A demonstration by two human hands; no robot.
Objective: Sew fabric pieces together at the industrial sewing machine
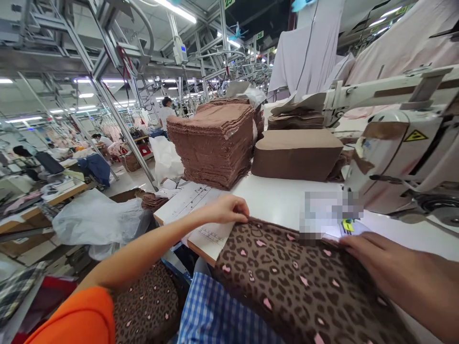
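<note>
A brown leopard-print fabric piece [283, 272] with pink spots lies over the front edge of the white table and hangs down toward my lap. My left hand [233, 210] pinches its upper left corner, fingers closed. At its upper right edge, my right hand [373, 253] grips the cloth between thumb and fingers, close to the sewing machine [380, 157]. The cloth's top edge runs stretched between both hands. A pixelated patch hides part of the table and the needle area. More leopard-print fabric [147, 306] hangs at my left, below my forearm.
Behind my left hand stands a tall stack of brown fabric pieces [215, 143]. A lower brown stack [297, 153] sits right of it, beside the machine. Marked paper [190, 203] covers the table's left part. Plastic bags [100, 222] lie at the left. Other people work farther back.
</note>
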